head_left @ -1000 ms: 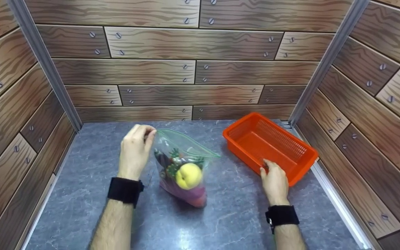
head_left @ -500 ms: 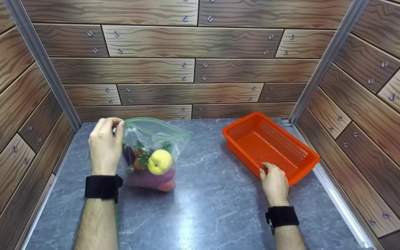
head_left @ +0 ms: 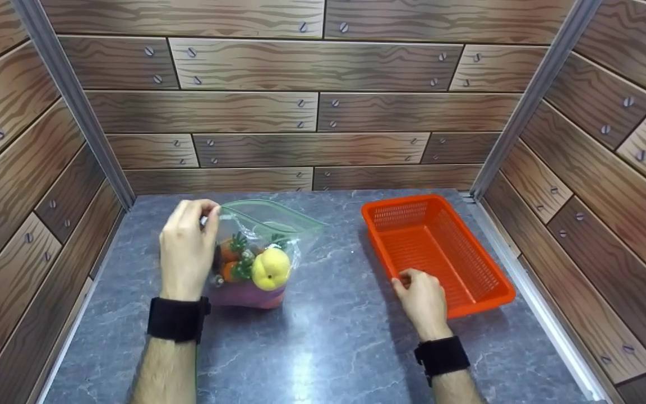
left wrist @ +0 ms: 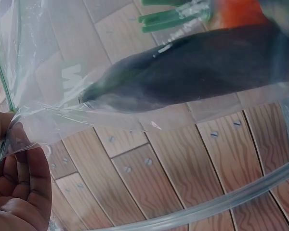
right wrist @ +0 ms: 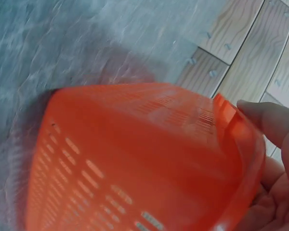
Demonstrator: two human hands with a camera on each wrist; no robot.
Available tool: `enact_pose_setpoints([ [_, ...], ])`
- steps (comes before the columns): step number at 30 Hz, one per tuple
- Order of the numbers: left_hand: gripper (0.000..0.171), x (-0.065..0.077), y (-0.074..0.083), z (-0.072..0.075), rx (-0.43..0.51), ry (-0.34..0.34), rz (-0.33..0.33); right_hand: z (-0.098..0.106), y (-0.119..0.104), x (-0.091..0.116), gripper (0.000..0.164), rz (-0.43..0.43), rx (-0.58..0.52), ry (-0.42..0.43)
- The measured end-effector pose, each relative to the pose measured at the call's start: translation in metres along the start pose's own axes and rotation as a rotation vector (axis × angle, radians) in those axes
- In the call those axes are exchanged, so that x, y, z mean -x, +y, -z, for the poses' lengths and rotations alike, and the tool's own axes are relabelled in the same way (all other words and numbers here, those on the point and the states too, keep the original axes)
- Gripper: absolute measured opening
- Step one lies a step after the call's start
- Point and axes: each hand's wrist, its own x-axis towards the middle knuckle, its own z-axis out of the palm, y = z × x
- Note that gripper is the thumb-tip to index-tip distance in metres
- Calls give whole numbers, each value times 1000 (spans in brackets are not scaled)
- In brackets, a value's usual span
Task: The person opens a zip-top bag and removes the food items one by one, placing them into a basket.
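My left hand [head_left: 188, 247] pinches the top left corner of a clear zip bag [head_left: 300, 230] with a green seal; its mouth gapes. Inside the bag show a yellow apple-like fruit [head_left: 271, 269], orange carrots [head_left: 230, 272] with green tops, and something purple and reddish at the bottom. A dark eggplant [left wrist: 197, 67] fills much of the left wrist view, behind the plastic. On the right, my right hand [head_left: 424, 300] grips the near left rim of an orange plastic basket [head_left: 427, 247] with slotted walls. Nothing lies in the basket. In the right wrist view, the thumb is over its rim.
Both things are over a grey marbled tabletop [head_left: 334, 325]. Wood-patterned walls [head_left: 255, 112] enclose it at the back and on both sides. A metal rail [head_left: 547, 336] runs along the right edge.
My left hand has carried the bag left, then slightly back right. The basket has turned, its near end swinging left and toward me, with my right hand shifting left along with it.
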Motion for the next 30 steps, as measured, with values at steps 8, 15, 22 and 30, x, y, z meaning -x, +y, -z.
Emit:
enact_pose_setpoints([
  [8, 4, 10, 8, 0, -7, -1, -36, 2, -18, 8, 23, 39, -19, -36],
  [15, 7, 18, 15, 0, 11, -22, -62, 18, -54, 9, 27, 253, -104, 160],
  [22, 5, 25, 27, -3, 29, -25, -108, 26, -102, 15, 35, 610, -225, 241],
  [30, 6, 36, 40, -2, 23, -75, -184, 8, -130, 21, 45, 740, -206, 204],
])
